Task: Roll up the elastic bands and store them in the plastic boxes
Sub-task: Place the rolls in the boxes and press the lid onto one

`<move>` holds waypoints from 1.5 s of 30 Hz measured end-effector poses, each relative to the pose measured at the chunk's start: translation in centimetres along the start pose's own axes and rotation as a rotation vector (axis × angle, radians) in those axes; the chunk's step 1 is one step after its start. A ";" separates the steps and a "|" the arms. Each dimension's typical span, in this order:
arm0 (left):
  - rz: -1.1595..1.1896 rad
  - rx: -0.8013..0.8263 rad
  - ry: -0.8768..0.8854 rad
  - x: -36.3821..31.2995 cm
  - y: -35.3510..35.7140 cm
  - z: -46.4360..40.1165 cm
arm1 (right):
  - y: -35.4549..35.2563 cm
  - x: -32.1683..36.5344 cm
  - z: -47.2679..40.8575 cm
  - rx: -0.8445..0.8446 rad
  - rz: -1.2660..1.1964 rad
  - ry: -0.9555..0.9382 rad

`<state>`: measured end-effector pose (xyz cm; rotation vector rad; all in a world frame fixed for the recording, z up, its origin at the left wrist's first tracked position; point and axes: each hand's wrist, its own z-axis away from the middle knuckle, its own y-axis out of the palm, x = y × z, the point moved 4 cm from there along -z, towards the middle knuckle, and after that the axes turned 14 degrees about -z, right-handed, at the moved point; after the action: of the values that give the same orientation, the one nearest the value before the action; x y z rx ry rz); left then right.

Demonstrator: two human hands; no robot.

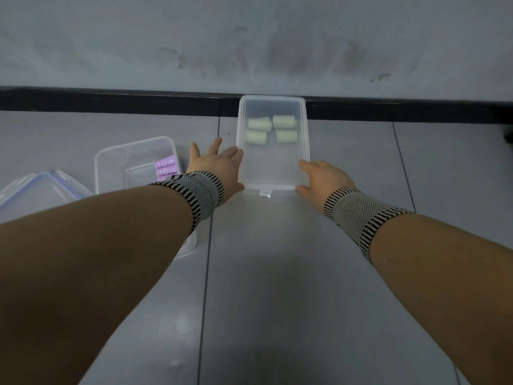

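L hand (219, 165): fingers spread, straight, palm against left wall of clear box (273, 173). R hand (322, 179): on near-right corner, fingers over rim; grip unclear. Box on grey floor (305, 273), far end at black skirting (111, 100). Inside: 4 green band rolls (272, 129). Left: 2nd box (133, 157) w/ purple rolls (165, 168).
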<state>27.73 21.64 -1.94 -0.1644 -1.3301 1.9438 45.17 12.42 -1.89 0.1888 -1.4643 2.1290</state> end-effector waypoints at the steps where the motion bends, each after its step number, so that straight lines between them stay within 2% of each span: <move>1: 0.003 -0.003 -0.001 0.0 0.0 -0.1 | 0.0 -0.1 -0.2 0.000 -0.002 -0.004; 9: 0.023 0.013 -0.025 -0.2 0.6 -0.5 | 0.4 -0.8 -0.6 -0.013 0.015 0.007; 13: 0.076 0.048 -0.095 -0.1 0.9 0.1 | 0.5 -0.3 -0.6 -0.003 -0.086 0.084; 17: 0.101 0.001 -0.080 -0.3 1.1 2.9 | 0.3 0.4 1.1 -0.078 -0.181 0.100; 20: 0.113 0.023 -0.092 1.2 2.3 6.5 | 1.5 1.6 3.7 -0.024 -0.204 0.104; 23: 0.108 0.050 -0.097 3.4 3.8 10.8 | 3.4 4.8 6.3 0.073 -0.143 0.061; 28: 0.117 0.003 -0.077 4.8 3.9 14.4 | 4.0 9.0 7.7 0.104 0.081 0.002; 35: 0.142 -0.049 -0.006 2.8 2.6 9.8 | 3.0 7.3 3.3 0.122 0.174 0.062; 41: 0.113 -0.046 0.055 -0.3 2.1 4.7 | 4.5 5.1 0.7 0.150 0.187 0.068; 45: 0.122 0.006 0.054 -1.4 2.7 4.4 | 4.2 5.0 0.3 0.182 0.177 0.079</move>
<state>25.13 17.06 -2.67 -0.2994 -1.3054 2.0306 38.83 12.85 -3.22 0.0410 -1.2837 2.3849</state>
